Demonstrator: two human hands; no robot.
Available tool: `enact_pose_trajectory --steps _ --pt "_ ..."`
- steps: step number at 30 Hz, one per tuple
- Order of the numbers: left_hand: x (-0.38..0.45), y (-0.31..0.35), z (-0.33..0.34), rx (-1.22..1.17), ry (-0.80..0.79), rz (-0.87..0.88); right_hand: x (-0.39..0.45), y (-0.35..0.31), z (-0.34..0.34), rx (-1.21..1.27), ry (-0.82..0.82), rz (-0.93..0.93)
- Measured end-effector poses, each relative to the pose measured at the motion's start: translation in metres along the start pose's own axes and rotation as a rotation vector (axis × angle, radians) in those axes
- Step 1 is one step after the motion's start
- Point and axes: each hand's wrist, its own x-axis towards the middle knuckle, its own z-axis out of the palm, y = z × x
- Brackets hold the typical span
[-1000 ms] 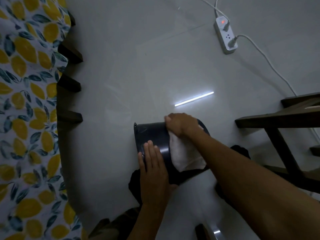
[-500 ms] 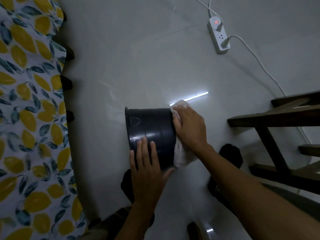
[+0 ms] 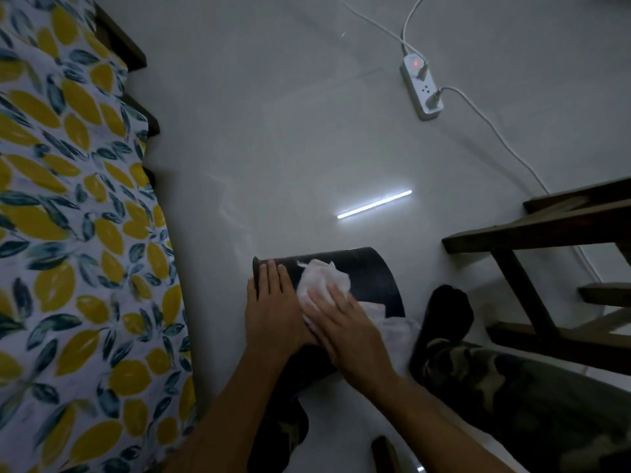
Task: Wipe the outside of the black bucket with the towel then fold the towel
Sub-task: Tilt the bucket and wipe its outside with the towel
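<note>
The black bucket (image 3: 370, 278) lies on its side on the pale floor, its rim toward the left. My left hand (image 3: 275, 310) rests flat on the bucket's wall near the rim and steadies it. My right hand (image 3: 345, 322) presses the white towel (image 3: 322, 276) against the bucket's upper side. Bunched towel sticks out past my fingertips, and a loose end (image 3: 396, 331) hangs down on the right, beside the bucket's base.
A bed with a lemon-print sheet (image 3: 68, 233) runs along the left. A dark wooden frame (image 3: 546, 233) stands at the right. A white power strip (image 3: 421, 90) with cables lies at the far right of the floor. My legs in camouflage trousers (image 3: 512, 380) and a black sock (image 3: 447, 312) flank the bucket.
My right hand has drawn the towel from the bucket's far base end across its side toward the rim and me. My left hand has shifted up to the rim. The bucket has turned slightly.
</note>
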Motion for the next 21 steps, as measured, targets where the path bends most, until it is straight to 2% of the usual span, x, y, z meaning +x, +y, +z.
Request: enact_pose_trajectory --steps 4,7,10,12,16,17,19,21 --pt "-0.012 -0.006 0.022 -0.042 0.219 -0.018 0.037 -0.006 -0.004 0.048 -0.127 -0.098" --pt "-0.015 -0.008 0.027 -0.067 0.113 -0.055 0.059 0.007 -0.014 0.085 -0.209 -0.146" --pt "-0.024 0.001 0.029 -0.122 0.089 -0.092 0.088 0.021 -0.025 0.125 -0.207 -0.010" --pt "-0.027 0.002 0.034 -0.155 0.132 -0.092 0.100 0.033 -0.026 0.155 -0.191 0.120" --pt "-0.026 0.010 0.039 -0.169 0.192 -0.029 0.060 0.055 -0.024 0.069 -0.078 0.325" --pt "-0.027 0.013 0.040 -0.161 0.192 -0.016 0.042 0.050 -0.027 0.048 -0.041 0.313" --pt "-0.027 0.018 0.044 -0.138 0.200 -0.001 0.011 0.028 -0.027 -0.011 -0.017 0.148" --pt "-0.028 0.021 0.048 -0.138 0.224 0.011 0.010 0.008 -0.025 0.039 -0.037 -0.003"
